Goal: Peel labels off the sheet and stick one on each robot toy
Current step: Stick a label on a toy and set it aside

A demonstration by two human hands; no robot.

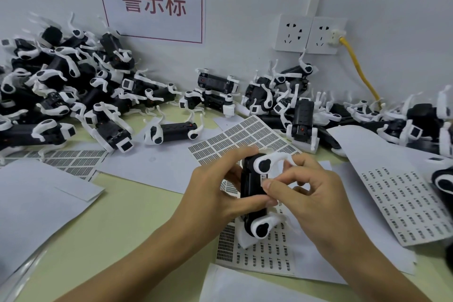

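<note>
A black-and-white robot toy (253, 193) is held upright above the table, in the middle of the head view. My left hand (215, 191) grips its black body from the left side. My right hand (304, 193) presses a small white label (266, 178) against the toy's right side with thumb and forefinger. Beneath the toy lies a label sheet (259, 252) with rows of small printed stickers. Another label sheet (245, 137) with denser dark blocks lies just beyond my hands.
A big heap of robot toys (61, 86) fills the back left, with more toys (294, 103) at the back right. A further label sheet (404, 198) lies on the right. Blank backing papers (36, 198) cover the left. Wall sockets (308, 34) carry a yellow cable (360, 71).
</note>
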